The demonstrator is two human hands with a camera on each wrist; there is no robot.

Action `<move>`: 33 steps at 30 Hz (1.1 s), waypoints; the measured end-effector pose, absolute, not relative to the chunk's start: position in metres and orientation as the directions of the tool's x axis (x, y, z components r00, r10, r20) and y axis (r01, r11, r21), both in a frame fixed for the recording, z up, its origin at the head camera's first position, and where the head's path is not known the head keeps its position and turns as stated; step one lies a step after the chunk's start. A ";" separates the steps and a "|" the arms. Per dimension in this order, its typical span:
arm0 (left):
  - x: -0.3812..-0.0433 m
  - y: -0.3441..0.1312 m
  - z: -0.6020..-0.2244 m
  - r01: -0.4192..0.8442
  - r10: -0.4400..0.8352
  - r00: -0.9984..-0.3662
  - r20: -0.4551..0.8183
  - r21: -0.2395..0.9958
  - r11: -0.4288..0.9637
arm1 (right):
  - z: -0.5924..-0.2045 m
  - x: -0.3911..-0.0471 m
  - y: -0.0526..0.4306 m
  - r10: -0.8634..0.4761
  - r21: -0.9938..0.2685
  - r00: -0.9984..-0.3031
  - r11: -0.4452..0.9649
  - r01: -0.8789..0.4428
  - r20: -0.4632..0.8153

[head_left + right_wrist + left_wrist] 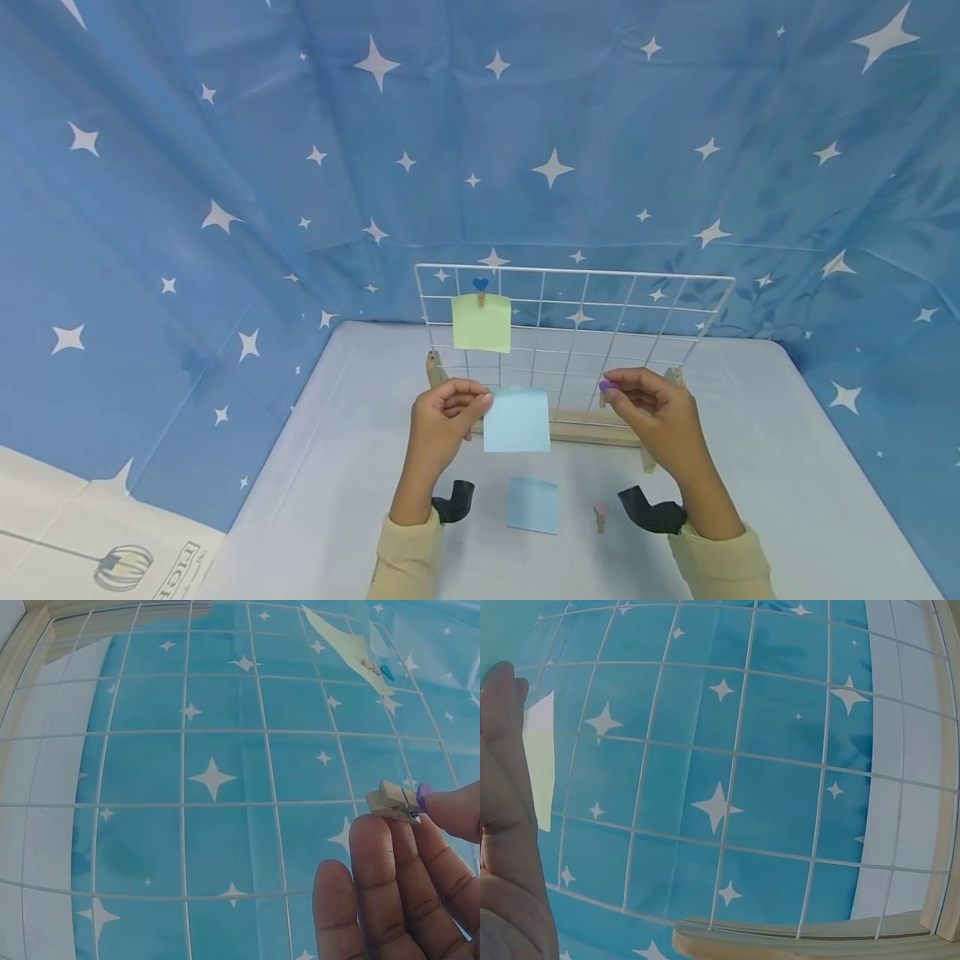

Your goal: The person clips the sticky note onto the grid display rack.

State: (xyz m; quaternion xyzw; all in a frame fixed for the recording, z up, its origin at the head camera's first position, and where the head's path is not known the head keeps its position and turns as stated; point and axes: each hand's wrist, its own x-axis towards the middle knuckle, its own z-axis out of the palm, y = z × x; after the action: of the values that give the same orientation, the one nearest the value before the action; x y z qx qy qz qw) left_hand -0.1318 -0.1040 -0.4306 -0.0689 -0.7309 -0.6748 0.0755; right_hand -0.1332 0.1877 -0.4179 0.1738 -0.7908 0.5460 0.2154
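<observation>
Between thumb and fingers, my left hand (447, 415) pinches a light blue sticky note (517, 421) by its upper left side, in front of the white wire grid (573, 310). To the right, my right hand (662, 408) holds a small wooden clothespin (391, 801) with a purple top (608, 386) between thumb and fingertips. High on the grid's left part hangs a yellow-green sticky note (482, 325), held by a clothespin with a blue heart (481, 285). In the left wrist view, only the edge of my left hand (506, 817) shows at the left.
On the white table (300, 500), a second light blue sticky note (532, 505) lies near the front. Right of it lies a clothespin with a pink top (600, 517). A wooden base (592, 431) carries the grid. Behind hangs a blue star-patterned cloth (450, 125).
</observation>
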 end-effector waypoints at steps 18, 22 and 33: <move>-0.140 -0.100 -0.420 0.223 0.007 -0.975 0.223 0.971 0.086 | -0.413 -0.138 0.187 -0.053 -0.770 -0.835 0.359 -0.528 0.548; -0.142 -0.099 -0.417 0.220 0.001 -0.975 0.220 0.972 0.086 | -0.411 -0.140 0.185 -0.058 -0.766 -0.826 0.341 -0.545 0.561; -0.147 -0.096 -0.409 0.248 0.011 -0.969 0.248 0.965 0.081 | -0.407 -0.144 0.181 -0.067 -0.767 -0.826 0.336 -0.547 0.560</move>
State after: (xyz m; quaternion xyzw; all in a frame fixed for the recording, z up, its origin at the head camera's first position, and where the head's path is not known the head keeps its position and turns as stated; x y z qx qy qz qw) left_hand -0.1469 -0.0961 -0.4094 -0.0886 -0.7299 -0.6720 0.0883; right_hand -0.1437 0.1812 -0.4074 0.1949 -0.7867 0.5423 0.2214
